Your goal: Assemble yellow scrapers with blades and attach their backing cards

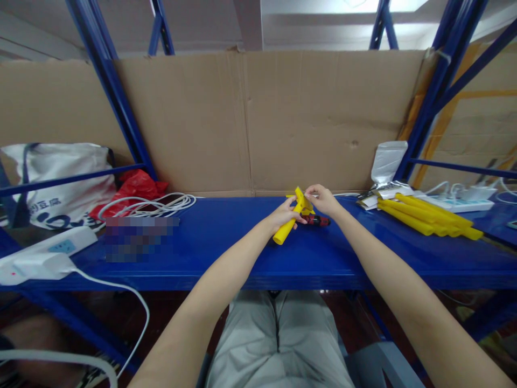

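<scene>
Near the middle of the blue table, my left hand [281, 215] is wrapped round a yellow plastic handle [285, 231]. The handle tilts, with its round end towards me and a wider, winged head at its far end. At that head, my right hand [322, 199] has its fingertips pinched together; whatever sits between them is too small to make out. Just below the right hand lies a red and black tool [317, 220] on the tabletop, its left end partly hidden by the yellow piece and my left hand.
Several yellow handles [428, 215] lie stacked at the right, beside a silver foil packet [388, 161] and a power strip [456, 202]. To the left are white cables [161, 202], a red bag [139, 186], a cloth bag [68, 178] and another power strip [52, 253]. Cardboard [323, 118] stands behind.
</scene>
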A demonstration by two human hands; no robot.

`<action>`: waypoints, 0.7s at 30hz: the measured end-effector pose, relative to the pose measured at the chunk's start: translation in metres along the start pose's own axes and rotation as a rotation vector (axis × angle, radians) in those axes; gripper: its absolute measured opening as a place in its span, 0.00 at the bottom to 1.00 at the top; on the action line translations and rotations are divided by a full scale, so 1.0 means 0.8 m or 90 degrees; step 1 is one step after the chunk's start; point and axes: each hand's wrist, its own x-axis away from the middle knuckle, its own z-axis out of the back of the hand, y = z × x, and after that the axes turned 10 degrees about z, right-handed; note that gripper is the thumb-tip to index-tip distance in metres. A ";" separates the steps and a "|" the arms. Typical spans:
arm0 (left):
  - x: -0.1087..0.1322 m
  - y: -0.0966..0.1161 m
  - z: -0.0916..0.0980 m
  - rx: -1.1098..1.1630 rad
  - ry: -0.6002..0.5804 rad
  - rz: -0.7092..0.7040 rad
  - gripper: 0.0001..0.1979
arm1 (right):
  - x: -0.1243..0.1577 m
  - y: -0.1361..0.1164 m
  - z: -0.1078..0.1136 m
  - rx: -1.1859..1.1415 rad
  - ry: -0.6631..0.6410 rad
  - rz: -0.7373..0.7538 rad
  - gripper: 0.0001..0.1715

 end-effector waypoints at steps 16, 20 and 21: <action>-0.006 -0.008 0.003 -0.034 0.015 0.006 0.46 | 0.000 0.000 -0.002 -0.078 -0.015 0.074 0.03; -0.006 -0.010 0.005 -0.036 0.002 -0.001 0.47 | 0.001 -0.001 0.000 -0.115 -0.025 0.020 0.04; -0.006 -0.011 0.005 -0.037 -0.001 -0.002 0.47 | 0.002 -0.002 0.001 -0.129 -0.026 -0.001 0.04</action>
